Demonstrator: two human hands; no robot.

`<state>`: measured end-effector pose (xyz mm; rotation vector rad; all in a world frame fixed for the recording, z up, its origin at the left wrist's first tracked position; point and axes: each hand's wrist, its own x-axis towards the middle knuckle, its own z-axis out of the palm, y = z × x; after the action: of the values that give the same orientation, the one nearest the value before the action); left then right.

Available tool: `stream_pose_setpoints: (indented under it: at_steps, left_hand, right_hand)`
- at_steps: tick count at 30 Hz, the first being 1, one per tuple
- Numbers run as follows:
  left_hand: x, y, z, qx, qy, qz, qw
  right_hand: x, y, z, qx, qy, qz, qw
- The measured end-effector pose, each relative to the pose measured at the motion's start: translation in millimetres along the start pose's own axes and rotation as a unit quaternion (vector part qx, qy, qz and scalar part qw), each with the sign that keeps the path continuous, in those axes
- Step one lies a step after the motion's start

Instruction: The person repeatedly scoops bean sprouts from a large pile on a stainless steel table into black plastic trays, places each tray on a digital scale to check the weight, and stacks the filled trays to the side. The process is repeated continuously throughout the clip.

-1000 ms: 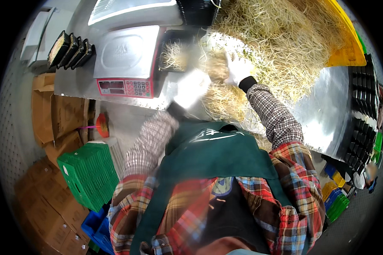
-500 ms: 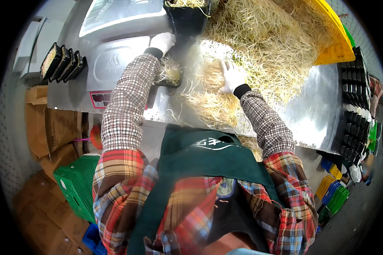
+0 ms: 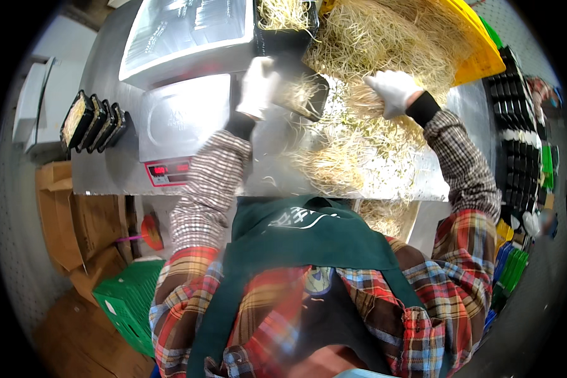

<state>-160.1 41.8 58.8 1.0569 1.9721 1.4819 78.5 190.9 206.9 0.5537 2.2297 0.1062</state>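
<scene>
My left hand (image 3: 257, 88), white-gloved and motion-blurred, is just left of a black tray (image 3: 316, 107) with pale sprouts (image 3: 302, 93); whether it touches the tray is unclear. My right hand (image 3: 392, 89), also gloved, grips a clump of long sprouts (image 3: 365, 101) on the large pile (image 3: 384, 38), which spills from a yellow crate (image 3: 485, 44). A looser heap (image 3: 331, 167) lies near the table's front edge. Left of my left hand is a scale (image 3: 183, 113) with red display and an empty pan. Behind the black tray stands another filled black container (image 3: 283, 41).
Filled black trays (image 3: 85, 120) stand tilted at the table's left (image 3: 107, 179). A translucent bin (image 3: 183, 38) sits at the back, stacked black trays (image 3: 510, 107) at right. Cardboard boxes (image 3: 75, 227), a green crate (image 3: 123, 302) and a sprout-filled container (image 3: 384, 220) are below the table.
My left hand rose to the back of the scale, then dropped slightly and shifted right. The black tray moved right and back. My right hand moved right and back with sprouts in its fingers.
</scene>
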Motion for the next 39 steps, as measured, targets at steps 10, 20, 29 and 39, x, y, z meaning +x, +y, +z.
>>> stream_pose_setpoints:
  at_steps: [10,20,29,39]
  left_hand:
    - [-62.7,-21.6,-95.8,-0.107,-0.018,-0.001,0.994]
    - [-80.2,-76.8,-238.3,0.266,-0.062,0.177,0.946]
    - [-50.5,-43.7,-258.3,0.249,-0.203,0.18,0.93]
    - [-39.0,-28.2,-250.2,0.318,-0.234,0.242,0.886]
  right_hand:
    - [81.8,-235.4,-71.9,0.076,0.389,-0.061,0.916]
    - [147.6,-336.6,-125.6,0.198,0.323,-0.159,0.912]
    - [129.0,-320.6,-99.6,0.218,0.469,-0.12,0.847]
    - [104.9,-283.5,-122.7,0.085,0.378,-0.136,0.912]
